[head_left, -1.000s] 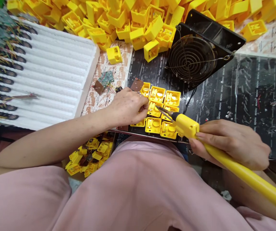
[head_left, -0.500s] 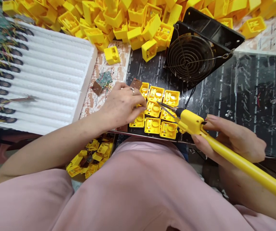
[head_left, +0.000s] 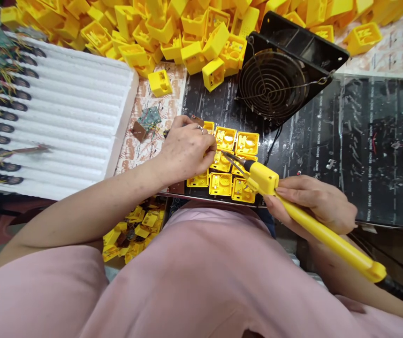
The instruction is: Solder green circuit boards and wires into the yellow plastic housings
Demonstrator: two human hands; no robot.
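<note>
My right hand [head_left: 315,202] grips a yellow soldering gun [head_left: 265,178] by its handle, and a black cord leaves the rear end. Its dark metal tip reaches left over small open yellow plastic housings [head_left: 220,184], which lie in rows at the bench's near edge. Above the left part of these rows is my left hand [head_left: 189,150], fingers bent and pinched together close to the tip. Whatever those fingers hold is hidden from view. Small metal parts and round recesses show inside the housings.
Beyond the housings stands a black fan [head_left: 271,84] with a wire guard. A heap of yellow housings [head_left: 194,56] lies at the back. To the left is a ribbed white foam tray [head_left: 81,108] with wired round parts. Circuit boards [head_left: 150,117] lie beside it.
My right hand loosened, then closed again around the soldering gun, which has shifted slightly left. My left hand pulled back a little, then returned over the housings with its fingers drawn in.
</note>
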